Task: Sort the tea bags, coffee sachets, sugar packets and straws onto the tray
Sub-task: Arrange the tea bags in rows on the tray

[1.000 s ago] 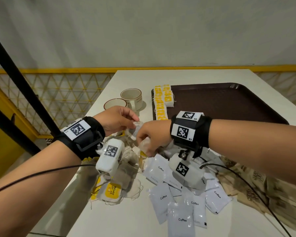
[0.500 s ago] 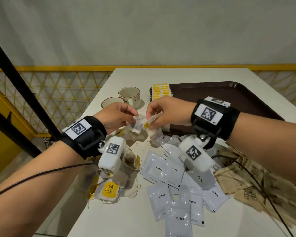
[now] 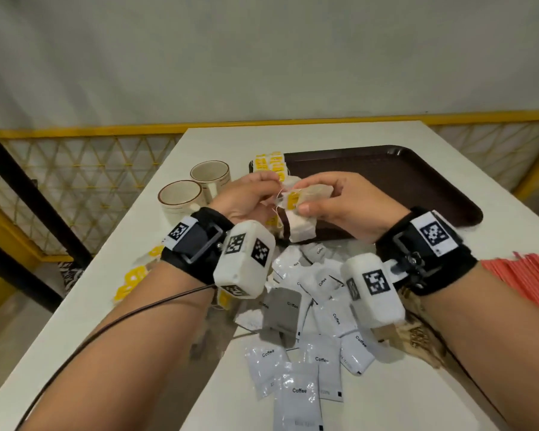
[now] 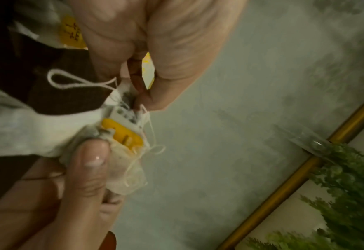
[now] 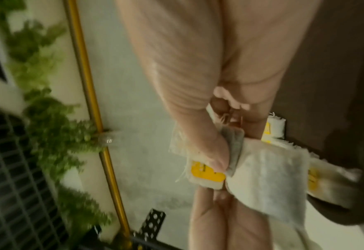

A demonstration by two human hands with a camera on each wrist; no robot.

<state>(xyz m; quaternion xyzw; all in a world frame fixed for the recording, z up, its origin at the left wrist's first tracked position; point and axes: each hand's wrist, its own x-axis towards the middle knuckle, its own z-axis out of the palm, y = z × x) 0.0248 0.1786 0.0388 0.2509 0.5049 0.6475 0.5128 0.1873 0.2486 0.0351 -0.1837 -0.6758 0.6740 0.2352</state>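
Head view: both hands meet above the near left corner of the tray (image 3: pixel 417 181). The left hand (image 3: pixel 246 200) has thumb and forefinger closed on a tea bag's string. The right hand (image 3: pixel 346 206) has its fingers (image 3: pixel 305 208) curled round a small bunch of tea bags (image 3: pixel 305 194); a yellow tag shows at the bunch's 9 o'clock end, and one bag (image 3: pixel 301 228) hangs down at 6 o'clock. How many bags are in the bunch cannot be told. A row of tagged tea bags (image 3: pixel 269 163) lies along the tray's left edge, too crowded to count. Two cups (image 3: pixel 196 188) stand on the worktop (image 3: pixel 448 384) at the hands' 9 o'clock. About ten coffee sachets (image 3: pixel 297 396) lie heaped at 6 o'clock, more tea bags (image 3: pixel 131 278) sit under the left wrist, and red straws (image 3: pixel 523 275) fan out at 3 o'clock, uncounted.

Left wrist view: the left hand (image 4: pixel 161 50) pinches string, fingers pressed together. The right thumb (image 4: pixel 88 162) presses on the bunch (image 4: pixel 121 135) beside its yellow tag.

Right wrist view: the right hand (image 5: pixel 198 84) is clamped on the bunch (image 5: pixel 262 169), thumb on top. Two yellow tags show beyond it on the tray (image 5: pixel 337 84).
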